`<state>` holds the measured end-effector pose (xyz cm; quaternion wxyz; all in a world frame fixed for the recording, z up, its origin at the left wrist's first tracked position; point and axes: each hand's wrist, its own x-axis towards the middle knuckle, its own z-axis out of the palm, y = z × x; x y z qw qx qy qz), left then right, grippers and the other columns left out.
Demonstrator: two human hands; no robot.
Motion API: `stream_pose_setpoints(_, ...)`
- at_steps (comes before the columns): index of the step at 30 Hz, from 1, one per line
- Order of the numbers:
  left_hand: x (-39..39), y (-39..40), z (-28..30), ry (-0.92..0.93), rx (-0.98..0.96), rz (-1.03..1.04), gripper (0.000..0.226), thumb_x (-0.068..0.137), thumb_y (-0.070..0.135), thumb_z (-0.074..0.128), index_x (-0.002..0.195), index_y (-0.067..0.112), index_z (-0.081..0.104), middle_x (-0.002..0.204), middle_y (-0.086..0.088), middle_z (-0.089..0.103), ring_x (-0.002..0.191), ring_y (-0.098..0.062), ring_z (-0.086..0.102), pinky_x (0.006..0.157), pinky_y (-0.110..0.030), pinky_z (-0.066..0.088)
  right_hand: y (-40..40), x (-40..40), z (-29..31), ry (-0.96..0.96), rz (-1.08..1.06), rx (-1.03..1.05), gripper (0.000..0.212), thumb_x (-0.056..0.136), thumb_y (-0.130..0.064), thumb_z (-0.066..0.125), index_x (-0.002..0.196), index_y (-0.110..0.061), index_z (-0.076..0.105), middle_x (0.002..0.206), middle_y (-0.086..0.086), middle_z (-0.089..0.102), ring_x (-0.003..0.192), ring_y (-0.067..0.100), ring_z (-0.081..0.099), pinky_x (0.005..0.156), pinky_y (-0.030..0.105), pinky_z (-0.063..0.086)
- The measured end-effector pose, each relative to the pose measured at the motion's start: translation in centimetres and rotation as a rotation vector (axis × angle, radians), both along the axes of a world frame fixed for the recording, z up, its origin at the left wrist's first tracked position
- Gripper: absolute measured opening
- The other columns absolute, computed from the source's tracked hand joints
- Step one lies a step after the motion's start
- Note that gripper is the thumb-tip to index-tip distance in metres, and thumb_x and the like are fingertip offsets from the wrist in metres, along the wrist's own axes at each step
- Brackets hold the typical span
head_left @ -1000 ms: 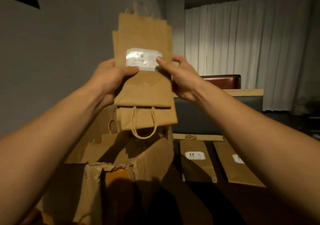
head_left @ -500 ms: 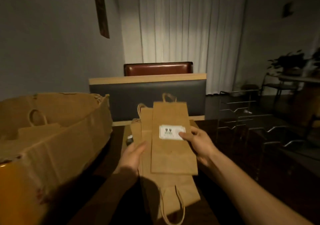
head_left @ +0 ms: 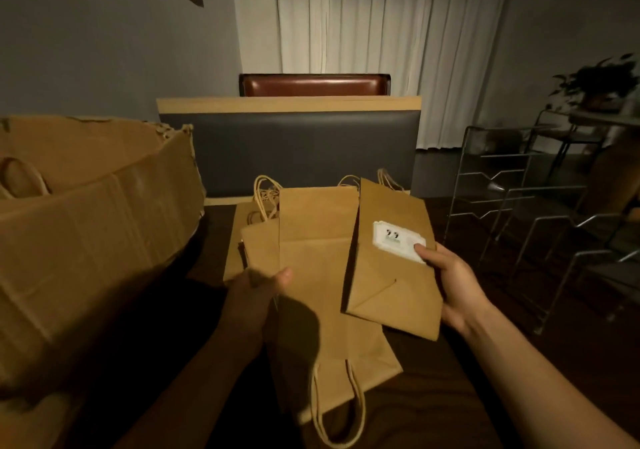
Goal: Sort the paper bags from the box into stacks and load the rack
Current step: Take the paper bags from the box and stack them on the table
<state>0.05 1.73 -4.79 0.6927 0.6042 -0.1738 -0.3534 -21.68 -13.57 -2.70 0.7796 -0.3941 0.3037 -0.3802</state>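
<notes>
While I watch from the head view, my right hand (head_left: 453, 286) at centre right pinches a small folded paper bag (head_left: 391, 275), its thumb (head_left: 424, 252) pressed on the near edge of the white label (head_left: 398, 241) and the other fingers hidden behind the paper. That bag stands tilted, its left edge lifted off the larger flat bag (head_left: 318, 296) at frame centre. My left hand (head_left: 258, 291), in shadow at lower centre, grips that larger bag by its left edge, thumb on top and fingers underneath; its twine handles (head_left: 337, 410) hang toward the bottom of the frame. More flat bags (head_left: 258, 241) show behind it, handles pointing to the top, lying on the dark table (head_left: 433, 396). At left sits the torn cardboard box (head_left: 93, 234) with a bag handle (head_left: 20, 178) showing inside. At right stands the wire rack (head_left: 526, 206).
</notes>
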Motion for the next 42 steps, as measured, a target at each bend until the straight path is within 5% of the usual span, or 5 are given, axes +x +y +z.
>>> stream_pose_setpoints(10, -0.3, -0.2, -0.1, -0.229, 0.096, -0.119, 0.062, 0.087, 0.041, 0.068, 0.139, 0.014, 0.048, 0.132, -0.006, 0.060, 0.121, -0.025, 0.057, 0.099, -0.042, 0.047, 1.2, 2.4, -0.4, 0.210, 0.212, -0.183, 0.031, 0.094, -0.001, 0.055, 0.123, -0.006, 0.064, 0.114, 0.022, 0.070, 0.090, 0.031, 0.072, 0.075, 0.043, 0.061)
stream_pose_setpoints(18, 0.4, 0.4, 0.1, -0.122, -0.025, -0.227, 0.010, 0.100, 0.020, 0.053, 0.098, 0.019, 0.063, 0.084, 0.004, 0.067, 0.069, -0.005, 0.067, 0.056, -0.019, 0.055, 0.1, 0.6, 6.0, -0.194, -0.075, -0.407, 0.024, 0.095, -0.001, 0.051, 0.114, -0.010, 0.063, 0.119, 0.014, 0.070, 0.107, 0.025, 0.070, 0.090, 0.042, 0.056)
stream_pose_setpoints(24, 0.9, 0.2, 0.9, 0.155, -0.036, -0.199, 0.046, 0.102, 0.044, 0.043, 0.093, 0.013, 0.076, 0.087, -0.015, 0.076, 0.068, -0.026, 0.074, 0.067, -0.038, 0.053, 0.1, 0.7, 2.5, 0.350, 0.425, -1.025, 0.017, 0.088, -0.006, 0.066, 0.102, -0.005, 0.076, 0.120, 0.007, 0.071, 0.133, 0.009, 0.050, 0.109, 0.026, 0.038)
stream_pose_setpoints(35, 1.3, -0.1, 0.1, 0.092, -0.017, -0.071, 0.031, 0.092, 0.002, 0.062, 0.122, 0.008, 0.060, 0.101, -0.017, 0.074, 0.080, -0.030, 0.075, 0.056, -0.032, 0.057, -1.1, -1.3, 0.8, 0.260, 0.041, -0.879, 0.027, 0.078, -0.017, 0.076, 0.104, -0.022, 0.075, 0.104, 0.000, 0.076, 0.104, 0.014, 0.069, 0.095, 0.032, 0.054)
stream_pose_setpoints(42, 1.0, -0.1, 0.2, -0.021, -0.013, -0.100, 0.031, 0.087, 0.001, 0.067, 0.116, 0.010, 0.060, 0.105, -0.017, 0.072, 0.091, -0.033, 0.072, 0.068, -0.037, 0.058, -0.2, -1.4, 2.3, 0.155, 0.122, -0.278, 0.027, 0.086, -0.012, 0.063, 0.111, -0.008, 0.070, 0.109, 0.018, 0.073, 0.088, 0.026, 0.073, 0.074, 0.039, 0.062)
